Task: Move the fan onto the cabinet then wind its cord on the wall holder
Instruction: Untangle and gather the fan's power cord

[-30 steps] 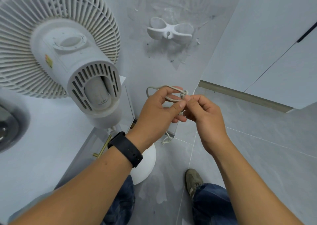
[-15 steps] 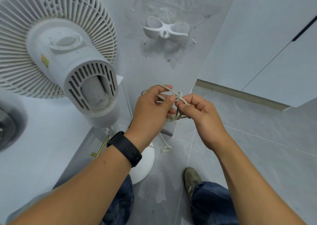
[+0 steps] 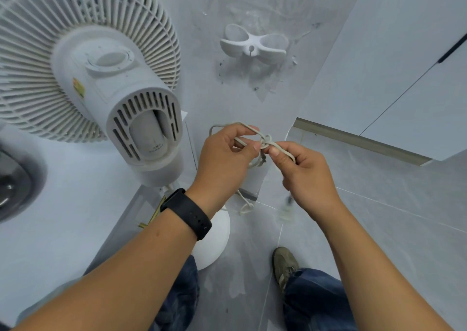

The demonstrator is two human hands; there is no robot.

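Thin off-white fan cord bunched and knotted between both hands, held in mid-air below the wall holder and just right of the fan. Left hand, with fingers curled, pinching a loop of the cord beside the knot. Right hand, fingers curled too, pinching the cord on the knot's other side, thumb tips of the two hands nearly touching. Slack end of the cord hanging below the left hand toward the floor. White plastic fan with round ribbed grille and slotted motor housing standing upright on the pale grey cabinet at left. White double-loop plastic wall holder fixed to the grey wall above the hands, bare of cord. Black band smartwatch on the left wrist. Olive-brown shoe on the grey tiled floor.
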